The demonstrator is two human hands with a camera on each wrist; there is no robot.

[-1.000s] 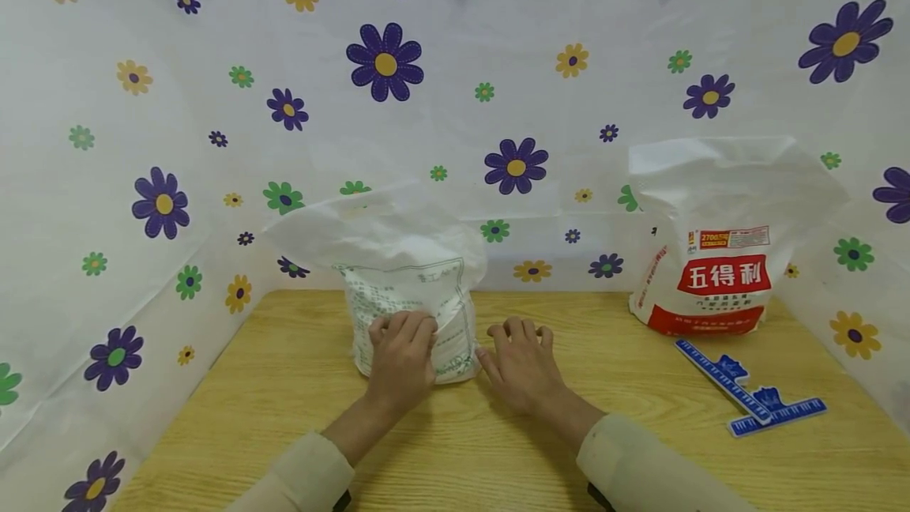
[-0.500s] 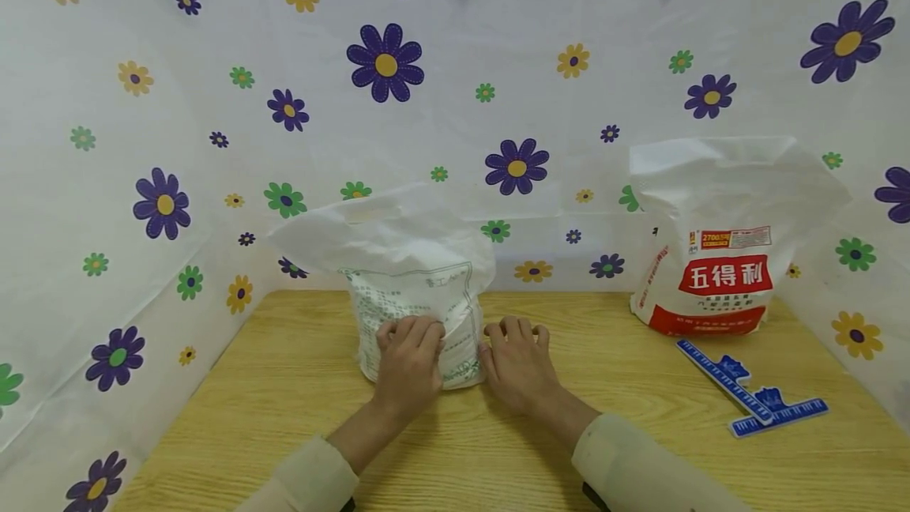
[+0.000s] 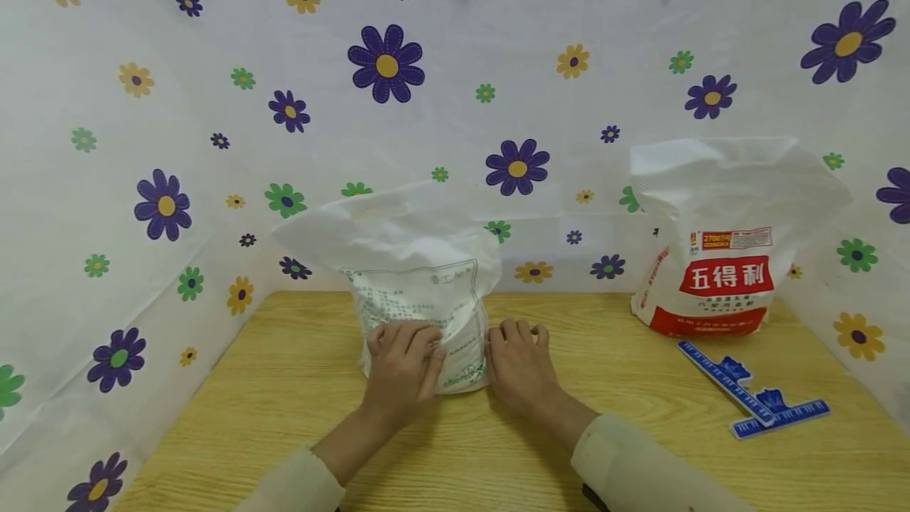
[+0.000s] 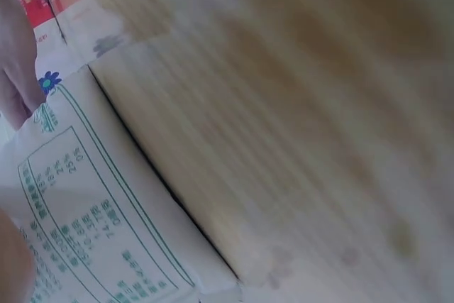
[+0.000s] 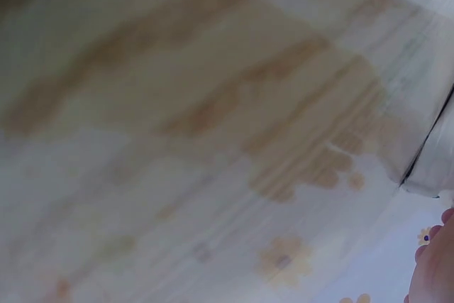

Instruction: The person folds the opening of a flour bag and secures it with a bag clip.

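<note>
1. Fingers of our left hand (image 3: 401, 370) lie fairly straight, pressed flat against the front face of the white bag with green print (image 3: 419, 291), with nothing curled round it.
2. Our right hand (image 3: 519, 366) rests palm down on the wooden table (image 3: 284, 385), fingers relaxed and spread; its inner edge sits just beside the bag's lower right side, and we cannot tell whether it actually touches the bag.
3. We see the white bag with green print standing upright on the table, its loose top crumpled and flaring wide above the hands.
4. From the left wrist view, the bag's printed panel (image 4: 85, 225) meets the table along a dark seam, and a fingertip (image 4: 10, 264) shows at the frame's lower left, on the bag.
5. The right wrist view is blurred: mostly wood grain, with the bag's corner (image 5: 434, 168) at the right edge and part of a finger below it.
6. Well to the right of the bag with green print stands a second white bag with a red label (image 3: 718, 259), also upright, close to the back edge of the table.
7. Just in front of that bag, two blue rulers (image 3: 753, 397) lie crossed on the table.
8. Behind the bag with green print hangs a white cloth with flower print (image 3: 387, 62), which also closes both sides.
</note>
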